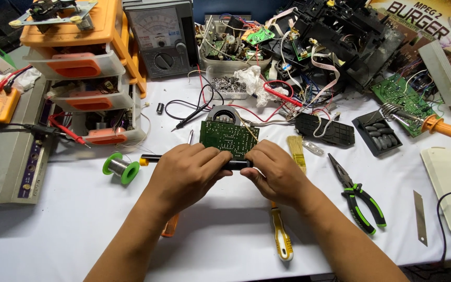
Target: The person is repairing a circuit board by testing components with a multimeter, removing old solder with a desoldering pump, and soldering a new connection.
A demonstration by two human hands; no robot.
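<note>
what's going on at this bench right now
A person at a cluttered white table grips a black rod-shaped tool in both hands, left hand and right hand. A green circuit board lies just beyond them. A solder spool sits to the left, green-handled pliers to the right.

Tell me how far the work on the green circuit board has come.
Done: tools are laid out, the pliers and solder spool ready. In hand: left hand and right hand grip a black rod-shaped tool before the green circuit board. Left: no soldering is visible; the iron lies aside.
</note>
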